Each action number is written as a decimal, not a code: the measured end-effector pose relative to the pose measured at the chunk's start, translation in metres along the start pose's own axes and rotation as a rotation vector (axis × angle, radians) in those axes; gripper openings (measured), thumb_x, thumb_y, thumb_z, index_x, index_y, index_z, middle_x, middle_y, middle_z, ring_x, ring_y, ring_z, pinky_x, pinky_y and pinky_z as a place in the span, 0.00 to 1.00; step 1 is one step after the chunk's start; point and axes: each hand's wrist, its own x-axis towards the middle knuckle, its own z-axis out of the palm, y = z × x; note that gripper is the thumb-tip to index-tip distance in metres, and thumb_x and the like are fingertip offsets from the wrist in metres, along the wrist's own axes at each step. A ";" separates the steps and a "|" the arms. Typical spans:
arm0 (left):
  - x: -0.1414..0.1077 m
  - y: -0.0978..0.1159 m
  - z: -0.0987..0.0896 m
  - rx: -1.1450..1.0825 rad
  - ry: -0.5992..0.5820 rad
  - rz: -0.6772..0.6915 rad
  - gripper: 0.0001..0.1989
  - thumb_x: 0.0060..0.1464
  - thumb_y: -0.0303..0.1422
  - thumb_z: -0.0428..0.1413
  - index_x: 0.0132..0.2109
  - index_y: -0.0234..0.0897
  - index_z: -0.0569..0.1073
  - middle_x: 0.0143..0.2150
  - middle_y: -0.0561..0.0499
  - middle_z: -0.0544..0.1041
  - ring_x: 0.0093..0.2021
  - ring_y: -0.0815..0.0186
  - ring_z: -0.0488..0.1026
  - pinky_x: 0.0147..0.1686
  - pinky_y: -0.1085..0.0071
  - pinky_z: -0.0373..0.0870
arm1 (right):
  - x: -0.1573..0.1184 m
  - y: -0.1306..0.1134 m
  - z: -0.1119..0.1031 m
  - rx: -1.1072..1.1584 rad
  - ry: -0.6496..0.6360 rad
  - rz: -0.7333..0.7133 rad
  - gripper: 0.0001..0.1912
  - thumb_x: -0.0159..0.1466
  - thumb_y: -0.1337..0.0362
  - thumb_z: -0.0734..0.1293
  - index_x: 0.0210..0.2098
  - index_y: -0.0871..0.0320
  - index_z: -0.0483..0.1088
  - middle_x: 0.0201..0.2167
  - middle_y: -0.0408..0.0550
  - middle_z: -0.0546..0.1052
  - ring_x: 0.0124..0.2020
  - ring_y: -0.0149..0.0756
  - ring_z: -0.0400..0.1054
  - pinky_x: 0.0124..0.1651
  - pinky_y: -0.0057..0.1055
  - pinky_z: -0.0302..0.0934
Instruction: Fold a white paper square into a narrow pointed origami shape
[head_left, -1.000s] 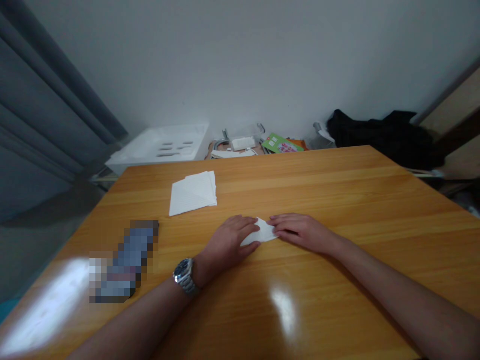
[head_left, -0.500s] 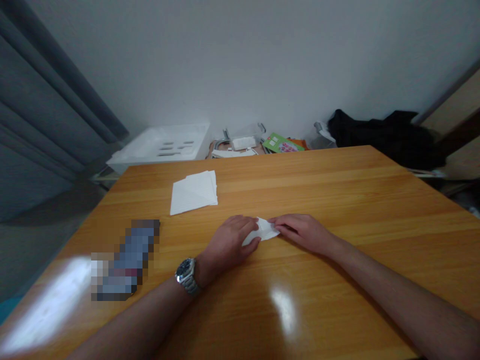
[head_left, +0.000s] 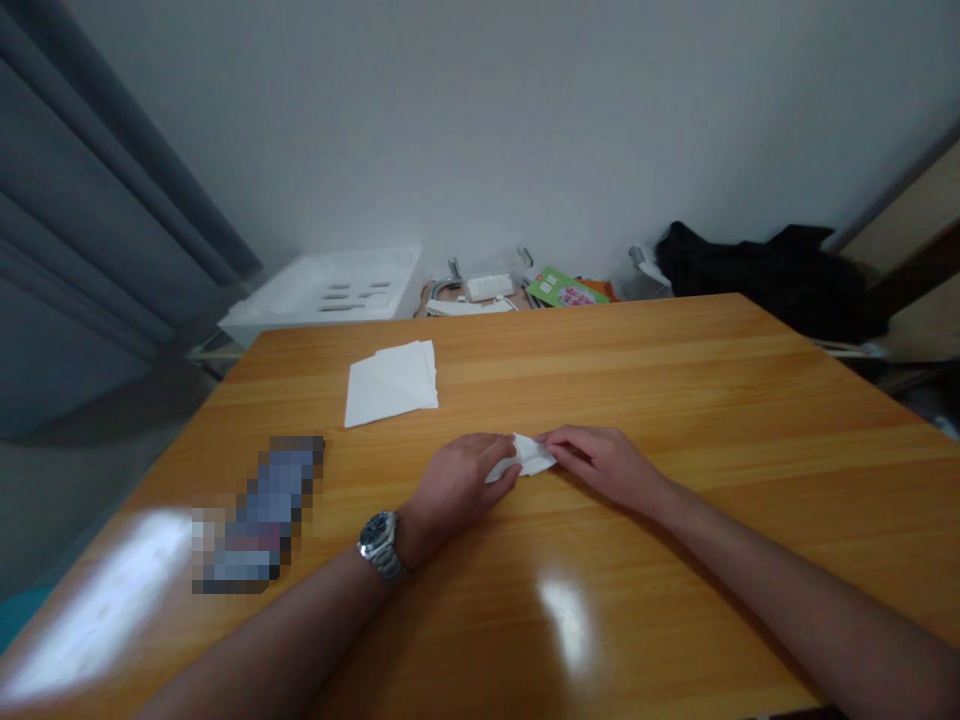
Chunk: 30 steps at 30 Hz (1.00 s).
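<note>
A small piece of white folded paper [head_left: 531, 456], perhaps a tissue, lies low over the middle of the wooden table [head_left: 645, 370]. My left hand [head_left: 466, 480], with a metal watch [head_left: 379, 540] at the wrist, grips the paper's left end between thumb and fingers. On the opposite end, my right hand [head_left: 600, 462] pinches the paper's edge with thumb and fingertips. Part of the paper is covered by the left fingers. Farther back on the left, flat white paper sheets [head_left: 391, 384] lie overlapped on the tabletop.
A pixelated dark flat object [head_left: 266, 515] lies on the table's left side. Beyond the far edge are a white foam tray [head_left: 322, 285], a green printed packet [head_left: 564, 287] and black cloth [head_left: 765, 275]. A grey curtain [head_left: 82, 190] hangs at left.
The right end of the small paper looks slightly more drawn in between my hands. Both hands keep their grip almost in place; the view has shifted slightly.
</note>
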 end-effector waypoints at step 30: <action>-0.002 -0.003 -0.002 0.040 0.142 -0.118 0.08 0.66 0.37 0.54 0.42 0.41 0.77 0.37 0.51 0.81 0.37 0.64 0.77 0.36 0.70 0.69 | -0.001 -0.032 -0.009 -0.600 -0.092 -0.245 0.17 0.73 0.63 0.61 0.59 0.52 0.69 0.34 0.48 0.81 0.33 0.36 0.74 0.36 0.30 0.67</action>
